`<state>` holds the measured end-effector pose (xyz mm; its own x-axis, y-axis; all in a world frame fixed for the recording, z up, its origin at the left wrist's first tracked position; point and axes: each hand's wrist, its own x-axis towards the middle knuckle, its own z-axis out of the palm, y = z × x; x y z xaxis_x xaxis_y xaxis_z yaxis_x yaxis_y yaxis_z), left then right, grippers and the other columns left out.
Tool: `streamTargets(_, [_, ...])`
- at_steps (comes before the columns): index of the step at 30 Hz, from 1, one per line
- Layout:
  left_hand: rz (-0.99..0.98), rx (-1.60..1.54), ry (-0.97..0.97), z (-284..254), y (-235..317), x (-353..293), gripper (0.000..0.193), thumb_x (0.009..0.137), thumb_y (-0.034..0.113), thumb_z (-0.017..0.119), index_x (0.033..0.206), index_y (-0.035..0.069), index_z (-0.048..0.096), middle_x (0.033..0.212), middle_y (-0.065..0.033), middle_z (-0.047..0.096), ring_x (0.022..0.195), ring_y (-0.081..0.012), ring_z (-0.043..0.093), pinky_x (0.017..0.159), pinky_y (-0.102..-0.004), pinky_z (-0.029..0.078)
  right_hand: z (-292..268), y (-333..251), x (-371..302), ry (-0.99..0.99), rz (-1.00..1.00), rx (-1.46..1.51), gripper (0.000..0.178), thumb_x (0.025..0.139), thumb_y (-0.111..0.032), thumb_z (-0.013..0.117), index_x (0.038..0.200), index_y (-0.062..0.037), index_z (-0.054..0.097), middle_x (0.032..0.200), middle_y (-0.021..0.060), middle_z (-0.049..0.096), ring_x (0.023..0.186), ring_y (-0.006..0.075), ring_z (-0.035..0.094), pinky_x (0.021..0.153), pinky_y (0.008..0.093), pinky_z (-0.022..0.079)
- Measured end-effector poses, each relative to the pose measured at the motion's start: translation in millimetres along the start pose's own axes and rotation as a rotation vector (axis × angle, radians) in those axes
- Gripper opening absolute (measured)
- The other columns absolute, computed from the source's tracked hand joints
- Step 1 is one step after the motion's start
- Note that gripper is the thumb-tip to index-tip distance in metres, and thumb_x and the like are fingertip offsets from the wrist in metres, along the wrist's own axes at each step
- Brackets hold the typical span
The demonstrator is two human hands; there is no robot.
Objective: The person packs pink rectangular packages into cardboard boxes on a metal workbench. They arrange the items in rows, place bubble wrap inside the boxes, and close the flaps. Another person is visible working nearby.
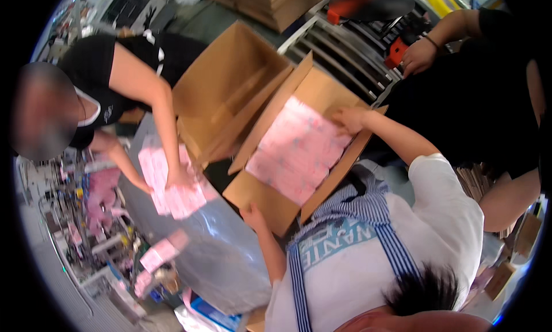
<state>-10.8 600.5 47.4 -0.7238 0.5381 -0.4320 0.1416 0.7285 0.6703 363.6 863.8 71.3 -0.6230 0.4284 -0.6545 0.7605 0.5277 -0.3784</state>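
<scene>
An open cardboard box (pixel 270 206) sits tilted before me, with pink printed packets (pixel 299 148) laid flat inside. At its near left edge, my left hand (pixel 253 218) is closed on the cardboard flap. Across the box, my right hand (pixel 352 120) reaches over the right side, its slightly bent fingers apart at the edge of the packets; blur softens the fingertips. Beside it on the left, a co-worker's hand (pixel 181 178) presses on a pile of pink packets (pixel 167 182) on the metal table (pixel 224 257).
A second open cardboard box (pixel 224 73) stands directly behind mine. Another person's hand (pixel 418 57) is at the upper right, near a slatted metal rack (pixel 339 56). Stacked cardboard (pixel 270 7) lies at the back. Machinery and a pink packet (pixel 164 251) are at the left.
</scene>
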Motion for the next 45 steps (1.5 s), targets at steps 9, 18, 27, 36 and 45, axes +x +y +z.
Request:
streamTargets(9, [0.709,0.86,-0.227,103,77,-24,0.08,0.079,0.05,0.061,0.139,0.006,0.032,0.125,-0.0261,0.038,0.115,-0.0416,0.038,0.096,-0.0472,0.035,1,3,-29,-0.367,-0.286,-0.169,0.105,0.064,-0.073,0.062,0.139,-0.0059,0.031,0.14,0.0322,0.024,0.129,0.0448,0.028,0.106,0.0455,0.026])
streamTargets(18, [0.625,0.729,-0.234,87,57,10,0.089,0.069,0.055,0.069,0.136,0.006,0.037,0.128,-0.0243,0.039,0.117,-0.0389,0.04,0.098,-0.0437,0.036,-9,-27,56,0.409,0.11,-0.257,0.077,0.056,-0.052,0.076,0.115,-0.0073,0.055,0.112,0.0113,0.055,0.11,0.0282,0.05,0.097,0.042,0.036])
streamTargets(27, [0.185,-0.057,-0.159,113,2,-12,0.093,0.069,0.032,0.079,0.131,-0.011,0.025,0.126,-0.0288,0.044,0.113,-0.0374,0.049,0.095,-0.0401,0.04,-87,-111,78,0.986,-0.196,-0.262,0.04,0.078,-0.028,0.06,0.112,-0.0087,0.055,0.107,0.0087,0.054,0.107,0.025,0.05,0.106,0.0467,0.027])
streamTargets(36, [0.242,-0.183,-0.14,121,-28,6,0.075,0.082,0.045,0.063,0.127,-0.008,0.035,0.122,-0.0244,0.049,0.108,-0.0337,0.052,0.091,-0.0376,0.042,83,-62,54,0.985,-0.063,-0.172,0.051,0.074,-0.037,0.066,0.116,-0.0095,0.053,0.122,0.0063,0.051,0.121,0.0221,0.044,0.109,0.0493,0.022])
streamTargets(45, [0.13,0.012,-0.06,124,-26,12,0.057,0.094,0.044,0.043,0.117,-0.008,0.045,0.111,-0.024,0.058,0.092,-0.0352,0.06,0.08,-0.0417,0.048,51,-41,82,1.067,0.702,-0.047,0.068,0.081,-0.042,0.059,0.137,-0.0121,0.034,0.13,0.0102,0.047,0.118,0.0251,0.046,0.104,0.0473,0.028])
